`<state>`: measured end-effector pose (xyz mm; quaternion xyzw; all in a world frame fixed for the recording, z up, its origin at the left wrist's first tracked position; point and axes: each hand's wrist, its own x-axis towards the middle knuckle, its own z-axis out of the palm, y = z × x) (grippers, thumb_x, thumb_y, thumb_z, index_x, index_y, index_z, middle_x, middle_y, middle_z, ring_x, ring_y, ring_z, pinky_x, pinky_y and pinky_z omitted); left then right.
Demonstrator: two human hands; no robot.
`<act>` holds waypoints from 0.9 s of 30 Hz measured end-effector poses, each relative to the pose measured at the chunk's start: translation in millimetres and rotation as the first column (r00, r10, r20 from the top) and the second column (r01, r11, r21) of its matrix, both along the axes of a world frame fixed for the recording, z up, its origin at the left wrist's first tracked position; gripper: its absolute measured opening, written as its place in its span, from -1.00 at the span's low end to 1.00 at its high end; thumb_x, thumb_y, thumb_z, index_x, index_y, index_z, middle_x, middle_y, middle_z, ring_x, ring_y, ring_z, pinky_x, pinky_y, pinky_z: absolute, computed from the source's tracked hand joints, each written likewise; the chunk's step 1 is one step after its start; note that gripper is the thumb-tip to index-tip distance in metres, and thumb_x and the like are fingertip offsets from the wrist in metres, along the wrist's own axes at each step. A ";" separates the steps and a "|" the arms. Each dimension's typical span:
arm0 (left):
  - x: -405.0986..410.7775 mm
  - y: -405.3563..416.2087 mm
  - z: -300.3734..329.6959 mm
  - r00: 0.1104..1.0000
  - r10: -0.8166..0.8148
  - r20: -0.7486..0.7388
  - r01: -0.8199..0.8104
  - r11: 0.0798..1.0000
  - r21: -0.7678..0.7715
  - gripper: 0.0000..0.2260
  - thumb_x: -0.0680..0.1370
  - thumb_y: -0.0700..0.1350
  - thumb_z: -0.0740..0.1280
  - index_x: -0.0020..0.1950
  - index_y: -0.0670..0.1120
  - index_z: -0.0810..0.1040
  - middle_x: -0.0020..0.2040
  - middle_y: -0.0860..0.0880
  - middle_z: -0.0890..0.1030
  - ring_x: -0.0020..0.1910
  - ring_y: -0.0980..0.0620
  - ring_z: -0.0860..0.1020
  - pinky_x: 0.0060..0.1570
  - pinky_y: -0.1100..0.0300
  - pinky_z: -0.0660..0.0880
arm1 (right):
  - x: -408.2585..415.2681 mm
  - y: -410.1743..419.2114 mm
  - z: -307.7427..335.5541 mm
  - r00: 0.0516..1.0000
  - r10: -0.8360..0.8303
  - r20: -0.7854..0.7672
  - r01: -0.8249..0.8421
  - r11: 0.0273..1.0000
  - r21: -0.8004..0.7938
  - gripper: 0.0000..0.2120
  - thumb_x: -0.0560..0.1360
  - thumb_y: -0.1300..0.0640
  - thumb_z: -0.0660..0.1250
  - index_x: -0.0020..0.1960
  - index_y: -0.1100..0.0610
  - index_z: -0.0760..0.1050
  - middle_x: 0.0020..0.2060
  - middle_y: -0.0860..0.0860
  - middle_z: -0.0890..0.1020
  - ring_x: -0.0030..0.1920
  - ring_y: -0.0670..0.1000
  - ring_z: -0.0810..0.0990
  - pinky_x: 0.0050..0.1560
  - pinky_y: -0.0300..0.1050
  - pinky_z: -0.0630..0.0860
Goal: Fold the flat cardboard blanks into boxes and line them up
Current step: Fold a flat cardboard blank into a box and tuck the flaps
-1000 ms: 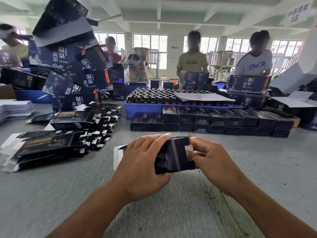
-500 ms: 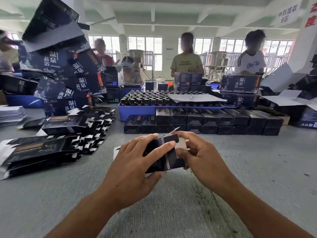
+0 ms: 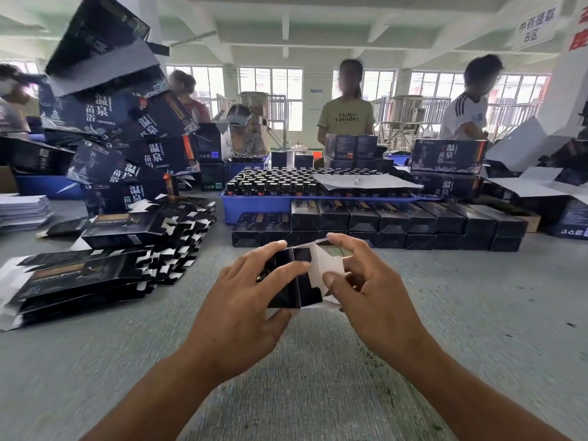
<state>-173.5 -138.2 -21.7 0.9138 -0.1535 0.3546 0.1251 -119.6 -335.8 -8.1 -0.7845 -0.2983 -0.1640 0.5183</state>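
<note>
— Where's the box sitting right now?

— I'm holding the box [image 3: 294, 278] up off the table [image 3: 477, 313], between my two hands, in front of the row of finished boxes [image 3: 397, 222]. Its long axis is running away from me, with the open end facing my right side.

— Which hand is doing what?

— My left hand [image 3: 245, 300] is wrapping around the dark body, fingers curled over the top, thumb underneath. My right hand [image 3: 366, 281] is nearer the open end, pinching the white flaps [image 3: 327, 268] between thumb and fingertips.

— And next?

— I'm judging the flaps need tucking leftward into the body, so my right hand is angling inward toward my left.
</note>
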 end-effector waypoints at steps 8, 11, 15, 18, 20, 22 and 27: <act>-0.3 -1.7 0.3 1.000 -0.025 -0.005 0.025 1.000 0.006 -0.38 0.45 -0.07 0.53 0.42 0.20 0.33 0.50 -0.04 0.36 0.36 -0.12 0.44 0.04 -0.07 0.61 | -2.8 1.0 -3.7 0.994 -0.055 0.098 0.063 0.995 -0.077 -0.63 0.61 0.16 0.32 0.24 -0.30 0.48 -0.12 -0.23 0.64 -0.12 -0.20 0.63 -0.19 -0.34 0.55; -0.9 -3.5 0.0 0.999 -0.033 -0.003 0.033 0.999 -0.007 -0.38 0.45 -0.08 0.53 0.41 0.19 0.33 0.49 -0.04 0.37 0.35 -0.11 0.45 -0.01 -0.08 0.63 | -2.7 1.1 -3.6 0.994 -0.072 0.083 0.079 0.993 -0.086 -0.68 0.60 0.17 0.32 0.25 -0.17 0.56 -0.04 -0.27 0.63 -0.07 -0.31 0.59 -0.11 -0.49 0.47; -1.2 -4.3 -0.1 0.999 -0.034 -0.008 0.034 0.999 -0.018 -0.36 0.45 -0.07 0.52 0.43 0.21 0.30 0.50 -0.04 0.36 0.35 -0.11 0.45 -0.03 -0.06 0.64 | -3.9 0.6 -0.5 0.995 -0.068 0.070 0.074 0.993 -0.089 -0.69 0.61 0.17 0.32 0.28 -0.13 0.57 0.03 -0.23 0.63 -0.04 -0.34 0.56 -0.03 -0.51 0.45; -0.7 -3.1 -1.1 1.000 -0.014 -0.023 0.014 1.000 -0.001 -0.31 0.46 -0.10 0.52 0.48 0.25 0.27 0.51 -0.04 0.32 0.37 -0.12 0.43 -0.03 -0.05 0.64 | -5.5 0.0 1.4 0.998 -0.038 0.052 0.043 0.994 -0.104 -0.69 0.60 0.12 0.34 0.31 -0.12 0.55 0.02 -0.29 0.62 -0.02 -0.32 0.58 -0.06 -0.51 0.46; -0.2 -1.9 -1.2 1.000 -0.001 -0.022 0.001 1.000 0.002 -0.34 0.48 -0.10 0.51 0.48 0.25 0.31 0.51 -0.05 0.31 0.37 -0.13 0.43 -0.04 -0.06 0.64 | -5.6 -1.8 2.8 1.000 0.009 0.009 -0.007 0.992 -0.127 -0.61 0.55 -0.01 0.40 0.37 -0.17 0.49 0.07 -0.33 0.58 0.04 -0.35 0.56 -0.06 -0.53 0.45; 0.2 -0.1 -1.0 1.000 0.002 -0.019 -0.002 1.000 -0.018 -0.37 0.48 -0.11 0.50 0.46 0.23 0.34 0.50 -0.07 0.32 0.36 -0.15 0.44 -0.08 -0.08 0.65 | -6.1 -3.6 3.2 0.997 0.066 -0.029 -0.070 0.977 -0.201 -0.40 0.45 -0.11 0.45 0.45 -0.22 0.38 0.14 -0.40 0.50 0.10 -0.35 0.53 -0.03 -0.48 0.49; 1.3 1.6 -2.4 0.999 0.019 -0.031 -0.020 0.999 -0.040 -0.33 0.45 -0.14 0.53 0.42 0.25 0.31 0.49 -0.03 0.32 0.37 -0.12 0.42 -0.08 -0.07 0.65 | -5.2 -0.4 0.8 0.999 0.049 0.013 -0.043 0.960 -0.277 -0.32 0.46 0.13 0.45 0.52 -0.14 0.33 0.29 -0.24 0.53 0.10 -0.30 0.55 0.06 -0.45 0.49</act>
